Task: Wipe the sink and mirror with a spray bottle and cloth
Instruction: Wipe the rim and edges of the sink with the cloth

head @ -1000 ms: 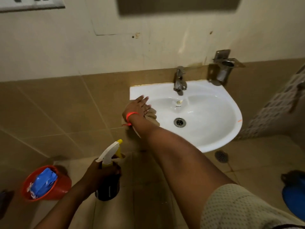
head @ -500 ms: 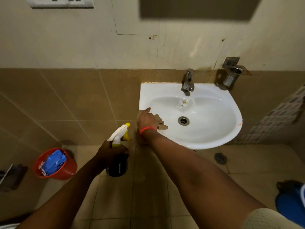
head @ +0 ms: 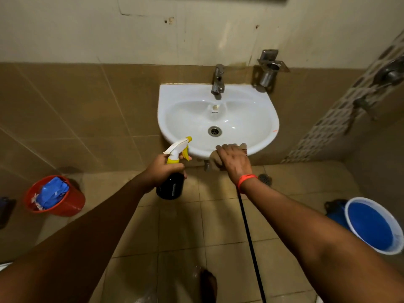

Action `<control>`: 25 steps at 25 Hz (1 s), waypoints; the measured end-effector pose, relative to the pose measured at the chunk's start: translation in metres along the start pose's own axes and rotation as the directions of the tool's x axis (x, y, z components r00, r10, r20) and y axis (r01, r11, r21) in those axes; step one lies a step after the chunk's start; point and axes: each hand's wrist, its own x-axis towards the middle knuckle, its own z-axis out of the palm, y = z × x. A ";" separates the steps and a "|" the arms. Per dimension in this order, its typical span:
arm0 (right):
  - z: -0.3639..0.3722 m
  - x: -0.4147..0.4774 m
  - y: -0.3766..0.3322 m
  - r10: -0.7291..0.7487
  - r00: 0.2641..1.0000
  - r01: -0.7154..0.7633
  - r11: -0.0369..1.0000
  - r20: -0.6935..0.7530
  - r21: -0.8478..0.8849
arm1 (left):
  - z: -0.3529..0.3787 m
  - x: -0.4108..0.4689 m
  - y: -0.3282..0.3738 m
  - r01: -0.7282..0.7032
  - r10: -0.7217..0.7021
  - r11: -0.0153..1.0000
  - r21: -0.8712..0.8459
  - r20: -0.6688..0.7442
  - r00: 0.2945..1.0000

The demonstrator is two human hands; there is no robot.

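The sink is a glossy white ceramic basin with a straight back edge and a rounded front, fixed to the wall, with a ringed metal drain at its lowest point and a chrome tap rising from the back rim. The right hand lies palm down on the near front rim, fingers curled over a crumpled beige cloth pressed against the edge; most of the cloth is hidden under the hand, so its full shape is hard to judge. An orange band circles that wrist. The left hand is wrapped around the neck of a spray bottle with a dark, smooth body and a white and yellow plastic trigger head, held upright just left of the sink's front edge. Matte brown tiles cover the lower wall, under stained cream plaster, and a steel cup holder is mounted right of the tap. The floor is tan square tile with dark grout. A red bucket holding crumpled blue material stands at the left, and a blue bucket with a pale rim at the right.
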 end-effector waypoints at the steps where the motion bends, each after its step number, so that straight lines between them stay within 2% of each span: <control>1: 0.002 -0.012 0.017 0.062 0.997 -0.059 0.994 -0.036 0.091 | 0.004 -0.002 0.004 -0.010 0.010 1.000 0.003 0.028 1.000; 2: -0.004 -0.025 0.029 0.165 0.985 -0.146 0.957 -0.058 0.250 | 0.006 -0.005 0.007 -0.011 0.011 1.000 0.016 0.038 0.999; 3: -0.012 -0.039 0.035 0.323 0.944 -0.259 0.853 -0.068 0.453 | 0.009 -0.006 0.009 -0.007 0.006 1.000 0.026 0.050 0.999; 4: -0.018 -0.053 0.038 0.517 0.853 -0.357 0.679 -0.073 0.641 | 0.011 -0.005 0.012 0.004 -0.007 0.999 0.035 0.072 0.997; 5: -0.023 -0.066 0.038 0.701 0.711 -0.416 0.473 -0.047 0.776 | 0.013 -0.004 0.013 0.022 -0.028 0.998 0.061 0.101 0.994; 6: -0.026 -0.078 0.038 0.831 0.556 -0.430 0.275 0.012 0.860 | 0.016 -0.003 0.015 0.046 -0.062 0.991 0.123 0.135 0.989; 7: -0.029 -0.086 0.037 0.902 0.424 -0.422 0.115 0.084 0.899 | 0.020 -0.001 0.017 0.065 -0.099 0.977 0.204 0.159 0.982; 8: -0.029 -0.091 0.039 0.934 0.327 -0.411 0.003 0.145 0.911 | 0.025 0.001 0.020 0.079 -0.128 0.960 0.268 0.170 0.977; 10: -0.030 -0.093 0.049 0.955 0.202 -0.419 -0.116 0.217 0.901 | 0.037 0.006 0.026 0.089 -0.141 0.949 0.301 0.156 0.978; 13: -0.040 -0.084 0.062 0.962 0.137 -0.366 -0.173 0.237 0.914 | 0.054 0.016 0.034 0.059 -0.100 0.946 0.319 0.113 0.989; 16: -0.054 -0.073 0.056 0.976 0.127 -0.319 -0.131 0.179 0.939 | 0.061 0.026 0.037 0.075 -0.081 0.958 0.278 0.010 0.997; 18: -0.062 -0.062 0.024 0.969 0.214 -0.249 -0.071 0.126 0.966 | 0.053 0.027 0.037 0.079 -0.074 0.970 0.232 -0.030 0.997; 20: -0.056 -0.040 -0.015 0.944 0.290 -0.258 -0.084 0.160 0.962 | 0.043 0.031 0.038 0.054 -0.051 0.983 0.178 -0.022 0.998; 22: -0.035 -0.012 -0.062 0.899 0.315 -0.358 -0.186 0.306 0.915 | 0.028 0.037 0.042 0.048 -0.040 0.987 0.152 -0.053 0.998; 23: -0.029 0.004 -0.086 0.878 0.294 -0.400 -0.246 0.378 0.883 | 0.022 0.041 0.044 0.050 -0.041 0.987 0.152 -0.063 0.997; 24: -0.024 0.020 -0.106 0.844 0.268 -0.395 -0.344 0.465 0.852 | 0.016 0.044 0.046 0.053 -0.043 0.985 0.163 -0.064 0.997; 25: -0.022 0.034 -0.124 0.810 0.236 -0.305 -0.463 0.537 0.832 | 0.011 0.047 0.049 0.055 -0.045 0.983 0.175 -0.061 0.997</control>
